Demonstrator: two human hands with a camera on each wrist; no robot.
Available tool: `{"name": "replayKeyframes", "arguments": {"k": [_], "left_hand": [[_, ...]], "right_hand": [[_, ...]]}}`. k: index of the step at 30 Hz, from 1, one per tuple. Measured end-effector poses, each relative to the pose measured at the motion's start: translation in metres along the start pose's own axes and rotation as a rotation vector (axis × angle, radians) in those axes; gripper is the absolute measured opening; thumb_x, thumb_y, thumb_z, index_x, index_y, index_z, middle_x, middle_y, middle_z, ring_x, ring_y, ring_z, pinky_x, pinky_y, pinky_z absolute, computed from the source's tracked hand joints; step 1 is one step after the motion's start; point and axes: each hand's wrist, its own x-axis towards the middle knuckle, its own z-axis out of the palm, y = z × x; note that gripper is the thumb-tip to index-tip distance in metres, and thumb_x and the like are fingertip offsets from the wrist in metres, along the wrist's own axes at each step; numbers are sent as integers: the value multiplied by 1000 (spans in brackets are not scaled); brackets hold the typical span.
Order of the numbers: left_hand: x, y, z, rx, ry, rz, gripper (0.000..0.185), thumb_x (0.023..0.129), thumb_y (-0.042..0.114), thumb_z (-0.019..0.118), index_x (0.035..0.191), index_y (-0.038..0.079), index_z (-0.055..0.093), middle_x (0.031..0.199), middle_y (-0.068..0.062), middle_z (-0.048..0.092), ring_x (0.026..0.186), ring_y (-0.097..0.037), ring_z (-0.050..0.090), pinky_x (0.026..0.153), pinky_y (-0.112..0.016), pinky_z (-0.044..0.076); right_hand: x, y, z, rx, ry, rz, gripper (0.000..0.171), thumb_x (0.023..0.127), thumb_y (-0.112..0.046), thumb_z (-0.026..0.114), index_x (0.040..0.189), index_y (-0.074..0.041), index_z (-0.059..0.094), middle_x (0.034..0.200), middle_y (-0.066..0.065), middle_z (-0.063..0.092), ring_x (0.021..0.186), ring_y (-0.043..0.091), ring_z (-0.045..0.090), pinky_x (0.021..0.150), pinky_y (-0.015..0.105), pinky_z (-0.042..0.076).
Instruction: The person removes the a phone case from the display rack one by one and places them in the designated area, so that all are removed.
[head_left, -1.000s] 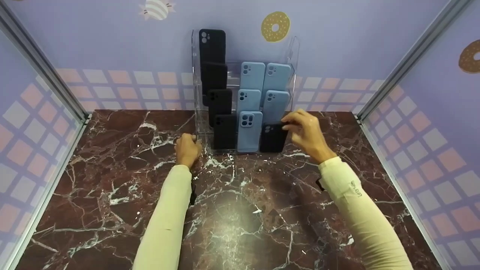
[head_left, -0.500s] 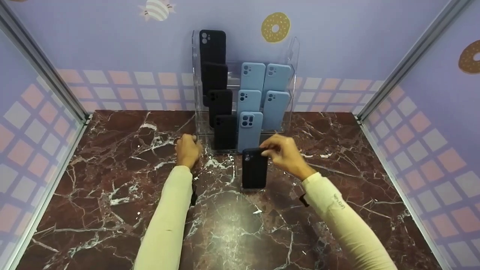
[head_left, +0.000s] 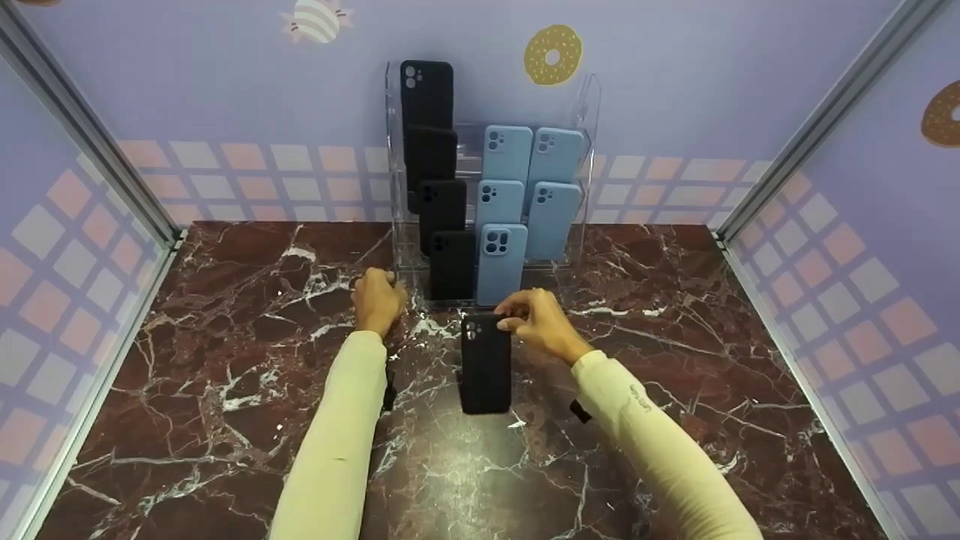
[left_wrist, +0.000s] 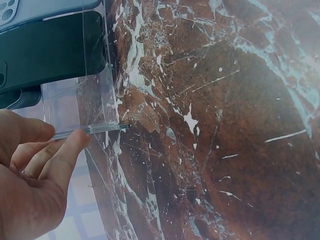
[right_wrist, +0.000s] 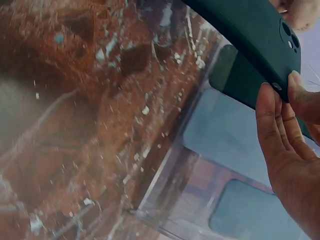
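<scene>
My right hand [head_left: 541, 324] pinches a black phone case [head_left: 486, 367] by its top right corner, in front of the rack. The case stands roughly upright, its camera cutouts toward me. In the right wrist view, thumb and fingertips [right_wrist: 267, 95] meet on the case's edge. At the rack's left side, my left hand [head_left: 377, 301] pinches the clear side panel [left_wrist: 92, 129] of the acrylic display rack [head_left: 396, 225] between thumb and fingers. Black phone cases [head_left: 451, 266] fill the rack's left column. Blue phone cases [head_left: 501, 270] stand in the middle and right columns.
The rack stands on a dark red marbled table [head_left: 247, 390] against a purple back wall [head_left: 675, 90] with pink and white squares. Side walls with metal corner posts [head_left: 817, 120] border the table. Small white flecks [head_left: 517, 424] lie on the tabletop.
My right hand has drawn the black phone case out of the rack's front right slot and brought it forward and left. The left hand has stayed at the rack's side.
</scene>
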Motion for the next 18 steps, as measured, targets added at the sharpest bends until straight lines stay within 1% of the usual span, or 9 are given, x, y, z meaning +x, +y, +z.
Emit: {"name": "replayKeyframes", "arguments": {"k": [4,8,10,12,18], "left_hand": [[0,2,0,-7,-1,-31,26,90,10,60,109,0,75,117,-24,70,112,-50,62,100,-57,46],[-1,3,0,-16,9,-52,26,90,11,61,110,1,74,117,-24,70,112,-51,62,98,-57,47],[-1,3,0,-17,18,-50,27,90,11,61,111,0,74,118,-25,70,112,-51,62,98,-57,47],[0,3,0,-18,27,-43,27,90,10,62,112,0,74,117,-24,70,112,-51,62,98,-57,47],[1,2,1,-26,44,-27,28,88,9,63,112,-1,75,116,-24,71,111,-49,63,99,-56,46]], "right_hand": [[4,3,12,5,-3,50,12,83,4,77,94,0,77,78,5,72,68,14,63,64,28,53],[7,7,25,11,-3,90,12,83,3,77,94,1,77,76,6,71,67,17,64,62,26,53],[9,9,31,13,-7,101,11,82,3,76,94,1,76,75,6,70,67,21,65,61,25,51],[11,12,36,9,-6,106,12,82,3,76,94,2,76,74,6,70,67,21,65,60,25,51],[15,19,49,-40,3,111,13,81,2,77,94,3,77,75,6,72,63,10,60,60,25,51]]}}
